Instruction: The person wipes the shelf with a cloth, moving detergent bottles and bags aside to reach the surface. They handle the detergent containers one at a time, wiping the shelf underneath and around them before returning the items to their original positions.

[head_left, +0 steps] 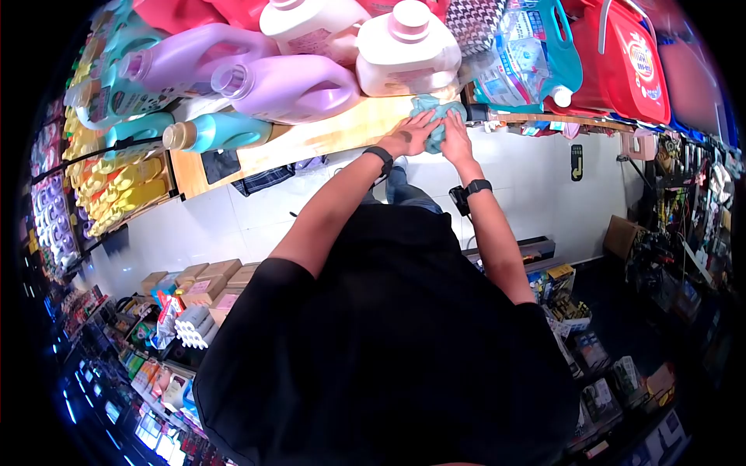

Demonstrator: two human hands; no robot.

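Observation:
A crumpled teal cloth (437,109) lies on the front edge of a wooden shelf (326,136). My left hand (414,133), with a black band on its wrist, presses on the cloth's left side with fingers spread. My right hand (455,138), with a black watch on its wrist, holds the cloth's right side. The two hands touch each other over the cloth. Just behind the cloth stands a white detergent bottle with a pink cap (408,48).
Purple bottles (287,87) and a teal bottle (210,132) lie on the shelf to the left. Red bags (629,58) and a blue jug (548,46) sit to the right. Below are white floor tiles (233,221), cardboard boxes (206,283) and low racks of goods (575,311).

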